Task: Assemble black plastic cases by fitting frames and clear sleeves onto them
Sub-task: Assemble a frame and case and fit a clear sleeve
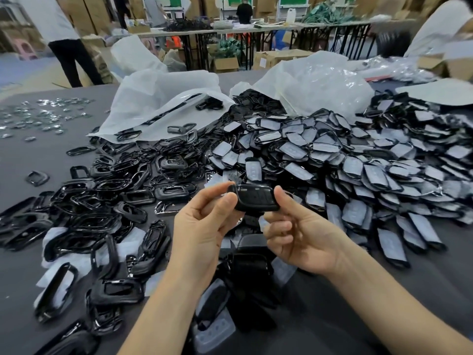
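From the head camera, both hands are raised above the near middle of the bench, which has a dark grey cover. Between them they hold one black case, lying level and clear of everything below it. The left hand pinches the case's left end between thumb and curled fingers. The right hand grips the right end, thumb on top and fingers curled under.

Directly beneath the hands, at the near edge, lies a small heap of black cases, partly hidden by the wrists and forearms. Some of them are in clear sleeves.

To the left, a loose pile of black frames runs from the near left corner toward the middle of the bench. To the right, a much larger pile of sleeved cases reaches out to the right edge and crowds close behind the right hand.

Behind both piles sit two open white plastic bags. The left bag has frames spilling from its mouth, and the right bag spills dark parts. Small shiny metal pieces are scattered toward the far left edge. A flat grey sheet lies over the pile at the far right.

Beyond the bench a person stands at the left, among long tables and cardboard boxes.
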{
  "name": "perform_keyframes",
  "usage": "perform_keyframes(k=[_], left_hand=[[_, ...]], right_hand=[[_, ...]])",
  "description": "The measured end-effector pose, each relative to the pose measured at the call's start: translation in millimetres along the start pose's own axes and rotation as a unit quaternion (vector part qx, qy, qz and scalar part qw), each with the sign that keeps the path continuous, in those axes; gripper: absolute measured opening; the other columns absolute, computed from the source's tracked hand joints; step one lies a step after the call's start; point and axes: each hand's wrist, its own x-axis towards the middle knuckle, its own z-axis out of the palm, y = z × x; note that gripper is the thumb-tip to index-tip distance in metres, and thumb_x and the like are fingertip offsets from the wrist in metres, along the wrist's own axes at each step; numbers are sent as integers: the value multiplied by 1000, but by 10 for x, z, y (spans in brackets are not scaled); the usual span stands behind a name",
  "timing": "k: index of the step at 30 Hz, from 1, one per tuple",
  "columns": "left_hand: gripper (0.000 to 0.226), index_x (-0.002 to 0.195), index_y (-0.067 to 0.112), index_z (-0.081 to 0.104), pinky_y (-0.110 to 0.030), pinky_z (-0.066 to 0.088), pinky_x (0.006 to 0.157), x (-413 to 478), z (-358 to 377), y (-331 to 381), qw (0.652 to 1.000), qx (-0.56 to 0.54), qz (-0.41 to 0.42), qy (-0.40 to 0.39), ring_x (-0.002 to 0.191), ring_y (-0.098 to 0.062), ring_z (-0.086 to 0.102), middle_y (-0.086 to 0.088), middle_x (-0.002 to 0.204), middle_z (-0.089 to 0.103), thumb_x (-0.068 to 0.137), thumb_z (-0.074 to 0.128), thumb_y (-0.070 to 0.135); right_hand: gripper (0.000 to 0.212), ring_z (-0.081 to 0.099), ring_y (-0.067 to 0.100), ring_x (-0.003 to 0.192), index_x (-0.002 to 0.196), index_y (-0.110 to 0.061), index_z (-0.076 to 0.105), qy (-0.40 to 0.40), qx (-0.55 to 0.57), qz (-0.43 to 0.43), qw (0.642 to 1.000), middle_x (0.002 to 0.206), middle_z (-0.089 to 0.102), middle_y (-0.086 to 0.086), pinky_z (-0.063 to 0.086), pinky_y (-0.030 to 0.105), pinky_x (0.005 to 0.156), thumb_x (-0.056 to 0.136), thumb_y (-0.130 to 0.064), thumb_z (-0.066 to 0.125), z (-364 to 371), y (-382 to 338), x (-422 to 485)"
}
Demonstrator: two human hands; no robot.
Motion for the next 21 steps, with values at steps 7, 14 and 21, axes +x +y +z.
perform_keyframes(k=[7, 14, 21], left_hand=[[26, 81, 26, 79, -26, 58, 78, 27, -44, -4, 1000, 25, 7, -8, 79, -14, 72, 0, 83, 76, 56, 74, 29], [24, 93, 24, 72, -10, 51, 78, 91, -203, -124, 927, 359, 100, 53, 85, -2, 71, 12, 85, 75, 89, 63, 2], [38, 126, 26, 62, -19, 39, 97, 162, -411, -200, 779, 622, 71, 39, 119, -8, 56, 0, 121, 67, 89, 66, 18]], right_hand=[[17, 59, 13, 41, 49, -21, 65, 68, -196, -217, 954, 47, 51, -2, 47, 21, 40, 58, -33, 73, 153, 58, -199], [8, 65, 25, 54, 83, -21, 77, 183, -626, -609, 451, 66, 72, 1, 50, 37, 49, 83, -28, 73, -77, -601, -318], [30, 61, 36, 80, 90, -10, 74, 396, -804, -386, 218, 76, 67, 16, 39, 34, 60, 90, -37, 61, -569, -1479, 4]])
